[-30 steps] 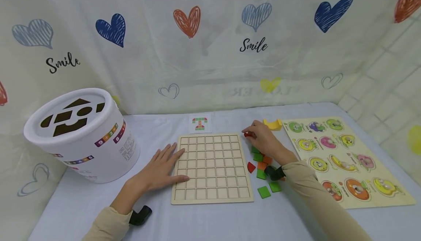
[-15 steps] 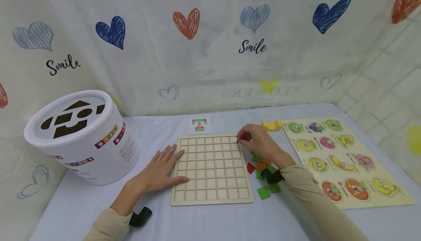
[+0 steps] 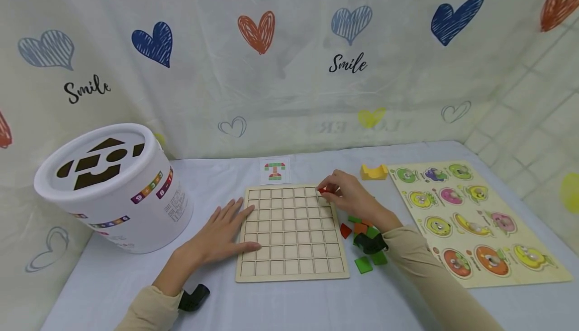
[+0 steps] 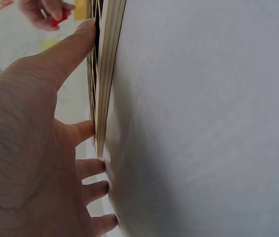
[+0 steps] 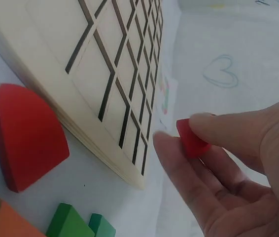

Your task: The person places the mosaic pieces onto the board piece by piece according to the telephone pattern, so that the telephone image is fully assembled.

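A wooden grid board lies flat on the table, its square cells bare. Along its left edge rests my left hand, fingers spread; in the left wrist view the thumb reaches over the rim. My right hand pinches a red quarter-round block between thumb and fingers, above the board's far right corner. Another red quarter-round block lies beside the board's right edge. Close by are several green blocks and orange blocks, partly hidden under the right wrist.
Behind the board lies a small pattern card with a red, green and orange figure. A white bucket with a shape-cut lid stands at the left. To the right are a yellow arch block and a fruit puzzle board.
My right hand has carried the red quarter-round block leftward, from beside the board to above its far right corner. The left hand has stayed in place.
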`<state>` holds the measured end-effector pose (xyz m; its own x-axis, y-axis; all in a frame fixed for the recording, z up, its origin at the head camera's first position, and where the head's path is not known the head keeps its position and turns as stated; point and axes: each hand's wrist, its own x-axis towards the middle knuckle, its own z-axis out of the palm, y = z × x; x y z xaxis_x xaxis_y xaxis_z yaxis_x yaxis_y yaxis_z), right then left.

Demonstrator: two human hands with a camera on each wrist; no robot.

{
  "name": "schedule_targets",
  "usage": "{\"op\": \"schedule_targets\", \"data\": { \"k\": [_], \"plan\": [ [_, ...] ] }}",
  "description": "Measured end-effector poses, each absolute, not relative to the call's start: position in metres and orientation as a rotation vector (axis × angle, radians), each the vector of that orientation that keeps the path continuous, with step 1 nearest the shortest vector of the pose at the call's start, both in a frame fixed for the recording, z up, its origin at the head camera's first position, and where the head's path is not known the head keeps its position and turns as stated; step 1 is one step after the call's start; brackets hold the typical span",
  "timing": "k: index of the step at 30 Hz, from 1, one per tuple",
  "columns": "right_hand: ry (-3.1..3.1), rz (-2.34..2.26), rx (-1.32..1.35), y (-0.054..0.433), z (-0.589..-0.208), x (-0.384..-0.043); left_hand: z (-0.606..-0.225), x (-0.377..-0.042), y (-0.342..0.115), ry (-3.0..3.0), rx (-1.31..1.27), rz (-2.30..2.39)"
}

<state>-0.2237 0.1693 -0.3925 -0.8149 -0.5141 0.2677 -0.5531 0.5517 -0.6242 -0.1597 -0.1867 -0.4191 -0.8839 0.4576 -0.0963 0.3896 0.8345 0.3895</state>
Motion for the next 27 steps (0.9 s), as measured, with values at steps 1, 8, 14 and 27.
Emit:
{"op": "schedule_targets", "data": {
  "k": [1,8,14,27],
  "plan": [
    [-2.716,1.134,0.935,0.169,-0.392,-0.224,-0.419,-0.160,-0.187,2.828,0.658,0.543],
    [-2.729,1.181,0.934,0.167,-0.391,-0.224,-0.418,-0.160,-0.186,2.816,0.647,0.548],
    [-2.703,1.176,0.959,0.167,-0.392,-0.224,-0.419,-0.160,-0.186,2.817,0.647,0.535],
    [-2.644,1.226,1.039,0.158,-0.396,-0.229,-0.418,-0.160,-0.187,2.814,0.657,0.535]
  ]
}}
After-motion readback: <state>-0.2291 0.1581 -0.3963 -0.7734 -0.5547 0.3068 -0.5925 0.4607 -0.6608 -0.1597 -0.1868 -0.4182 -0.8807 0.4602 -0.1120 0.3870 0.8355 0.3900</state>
